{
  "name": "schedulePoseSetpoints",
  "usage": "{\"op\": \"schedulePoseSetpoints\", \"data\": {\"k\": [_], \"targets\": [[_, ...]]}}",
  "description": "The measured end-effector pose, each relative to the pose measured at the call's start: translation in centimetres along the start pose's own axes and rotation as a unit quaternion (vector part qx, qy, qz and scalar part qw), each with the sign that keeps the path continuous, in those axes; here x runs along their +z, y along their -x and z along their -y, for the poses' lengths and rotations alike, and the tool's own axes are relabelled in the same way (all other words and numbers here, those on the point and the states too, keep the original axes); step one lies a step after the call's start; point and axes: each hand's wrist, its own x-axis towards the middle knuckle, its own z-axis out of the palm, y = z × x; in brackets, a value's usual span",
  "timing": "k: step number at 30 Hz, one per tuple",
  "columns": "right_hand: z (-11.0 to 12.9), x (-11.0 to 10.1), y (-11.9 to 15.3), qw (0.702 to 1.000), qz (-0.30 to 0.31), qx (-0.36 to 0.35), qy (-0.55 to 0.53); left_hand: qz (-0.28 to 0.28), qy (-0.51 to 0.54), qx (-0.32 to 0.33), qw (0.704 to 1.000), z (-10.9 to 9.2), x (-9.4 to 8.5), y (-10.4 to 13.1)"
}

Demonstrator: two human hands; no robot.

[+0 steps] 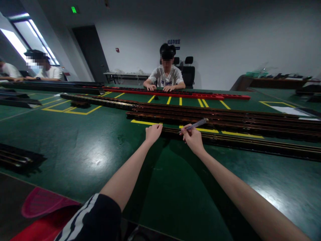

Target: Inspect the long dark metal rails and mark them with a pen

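Sleeve nearest; left hand at one strip end, grip unclear; right hand pinching a tool, whose tip could skid if the strip shifts.

Background: a green sign glows above a dark door; a bright window slants at far left. A side table bears white cables. A black chair stands behind a seated co-worker in a white shirt.
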Motion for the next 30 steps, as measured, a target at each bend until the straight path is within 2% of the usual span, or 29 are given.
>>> {"op": "schedulePoseSetpoints", "data": {"k": [6,11,14,17,22,25,30], "targets": [[0.0,0.0,0.1,1.0,0.005,0.0,0.008,-0.013,0.015,-0.001,1.0,-0.3,-0.1,0.4],[0.0,0.0,0.2,1.0,0.006,0.0,0.001,-0.066,0.047,-0.008,0.997,-0.5,-0.1,0.5],[-0.1,0.1,0.1,1.0,0.005,0.002,-0.004,-0.097,0.036,0.044,0.994,-0.4,0.1,0.4],[-0.3,0.2,0.1,1.0,0.003,0.006,-0.017,-0.115,-0.029,0.123,0.985,-0.5,0.3,0.8],[-0.4,0.2,0.0,0.999,0.0,0.011,-0.031,-0.097,-0.138,0.248,0.954,-1.3,0.5,1.6],[-0.3,0.3,0.0,0.999,0.001,0.017,-0.03,-0.068,-0.142,0.271,0.95,-1.5,0.5,1.7],[-0.3,0.4,0.0,0.999,-0.002,0.025,-0.042,-0.042,-0.136,0.273,0.951,-1.4,0.2,1.7]]}}
